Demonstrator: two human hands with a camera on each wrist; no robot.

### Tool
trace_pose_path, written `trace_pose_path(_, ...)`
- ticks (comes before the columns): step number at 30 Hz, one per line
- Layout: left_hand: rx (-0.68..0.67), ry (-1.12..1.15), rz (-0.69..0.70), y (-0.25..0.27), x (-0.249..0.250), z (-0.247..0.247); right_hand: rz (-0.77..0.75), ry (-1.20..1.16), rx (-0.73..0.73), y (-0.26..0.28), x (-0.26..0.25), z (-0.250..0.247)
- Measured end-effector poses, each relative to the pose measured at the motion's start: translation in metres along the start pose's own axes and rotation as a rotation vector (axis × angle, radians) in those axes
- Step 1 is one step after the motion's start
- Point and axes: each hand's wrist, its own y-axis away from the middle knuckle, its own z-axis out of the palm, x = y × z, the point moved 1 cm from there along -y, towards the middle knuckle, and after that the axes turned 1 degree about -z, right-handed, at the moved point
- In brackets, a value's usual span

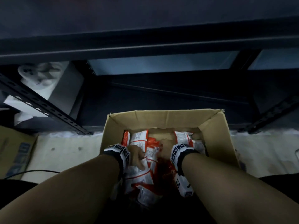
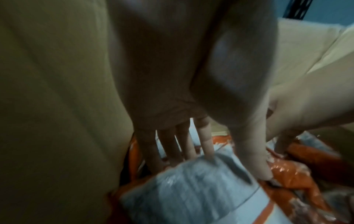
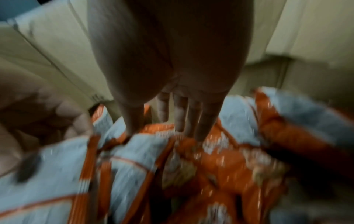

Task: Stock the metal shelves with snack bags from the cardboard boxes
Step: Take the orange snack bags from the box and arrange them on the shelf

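An open cardboard box stands on the floor in front of me, partly filled with orange-and-white snack bags. Both my hands are down inside it. My left hand has its fingers behind the top edge of a white snack bag and its thumb on the near side, pinching it. My right hand reaches into the pile with straight fingers. Those fingers touch an orange bag. The dark metal shelves run across above the box.
A slotted shelf upright slants down at the left, with white packaged goods behind it. A flattened cardboard box and a black cable lie on the floor to the left. Pale floor shows on both sides of the box.
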Motion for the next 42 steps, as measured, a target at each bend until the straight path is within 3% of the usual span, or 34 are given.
trace_pose_path(4,-0.089,0.131,-0.061,-0.006,-0.011,0.003,0.044,-0.069,0.014,-0.011,-0.003,0.024)
trace_pose_path(9,-0.165,0.050,-0.055,-0.011,-0.016,0.002,0.091,-0.135,0.008,-0.020,0.000,0.037)
trace_pose_path(13,-0.146,0.013,-0.053,-0.011,-0.013,-0.001,0.068,-0.175,0.001,-0.015,0.004,0.034)
trace_pose_path(20,-0.007,-0.047,-0.042,0.002,0.011,-0.033,-0.064,-0.230,0.138,0.006,-0.009,-0.006)
trace_pose_path(23,0.034,-0.060,-0.033,0.022,0.021,-0.058,-0.104,-0.141,0.187,0.018,-0.021,-0.031)
trace_pose_path(27,0.253,-0.118,-0.001,0.057,0.033,-0.096,-0.186,0.076,0.194,0.043,-0.043,-0.076)
trace_pose_path(32,0.350,-0.098,0.069,0.113,0.054,-0.145,-0.289,0.321,0.287,0.089,-0.080,-0.145)
trace_pose_path(39,0.521,-0.185,0.162,0.188,0.076,-0.193,-0.397,0.470,0.318,0.163,-0.113,-0.214)
trace_pose_path(42,0.563,-0.149,0.218,0.205,0.080,-0.195,-0.456,0.420,0.338,0.181,-0.111,-0.233)
